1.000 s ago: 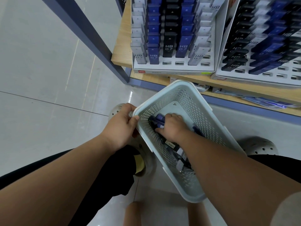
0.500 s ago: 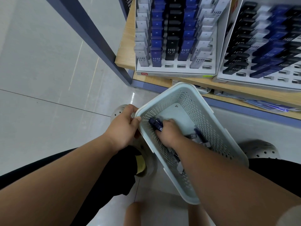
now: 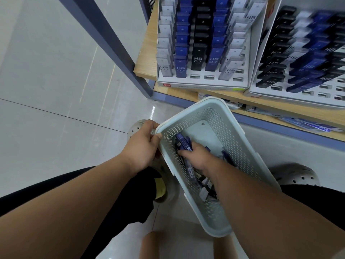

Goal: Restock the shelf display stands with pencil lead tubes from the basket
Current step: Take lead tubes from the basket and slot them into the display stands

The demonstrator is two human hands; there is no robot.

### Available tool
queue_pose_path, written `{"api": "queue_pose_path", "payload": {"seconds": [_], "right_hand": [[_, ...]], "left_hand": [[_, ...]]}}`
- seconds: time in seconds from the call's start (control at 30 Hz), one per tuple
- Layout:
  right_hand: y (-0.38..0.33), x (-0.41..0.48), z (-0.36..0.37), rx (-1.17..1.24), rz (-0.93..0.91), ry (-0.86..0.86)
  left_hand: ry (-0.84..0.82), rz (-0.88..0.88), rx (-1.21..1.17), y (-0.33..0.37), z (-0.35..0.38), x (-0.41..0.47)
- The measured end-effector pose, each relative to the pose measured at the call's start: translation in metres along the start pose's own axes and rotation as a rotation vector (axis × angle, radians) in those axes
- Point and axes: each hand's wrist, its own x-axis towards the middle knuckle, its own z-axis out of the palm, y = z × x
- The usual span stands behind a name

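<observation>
A pale perforated plastic basket point(image 3: 240, 144) tilts in front of me below the shelf. My left hand point(image 3: 143, 146) grips its left rim. Inside it, my right hand point(image 3: 197, 157) holds a few blue pencil lead tubes point(image 3: 183, 143) that stick out past my fingers. More blue, black and grey tubes point(image 3: 203, 186) lie on the basket floor, partly hidden by my right forearm. On the wooden shelf stand two white display stands: the left stand point(image 3: 203, 83) holds rows of grey, blue and black tubes, with empty slots along its front row; the right stand point(image 3: 308, 90) is blurred.
A grey-blue shelf post point(image 3: 112, 45) slants down to the tiled floor point(image 3: 56, 90) left of the shelf. Flat packets point(image 3: 308, 126) lie on the lower shelf board. My white perforated shoes point(image 3: 295, 176) and dark trousers sit beneath the basket.
My right hand has drawn back toward me inside the basket and closed round blue tubes, which now stick out above my fingers. The view has drifted slightly; my left hand keeps its grip.
</observation>
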Motion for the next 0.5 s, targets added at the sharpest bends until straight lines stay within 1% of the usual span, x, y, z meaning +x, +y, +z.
{"api": "queue_pose_path", "payload": {"seconds": [0.2,0.3,0.5], "right_hand": [[-0.0006,-0.0037,-0.0023,0.053,-0.042,-0.043],[-0.0036,-0.0038,-0.0032,0.09,-0.035,-0.066],[-0.0095,-0.004,-0.0015,0.026,-0.027,-0.097]], "left_hand": [[-0.009,0.008,0.034,-0.0007,-0.0006,0.002],[-0.006,0.012,0.055,-0.0001,-0.0008,0.0027],[-0.013,-0.001,0.064,0.0048,-0.0011,0.001]]}}
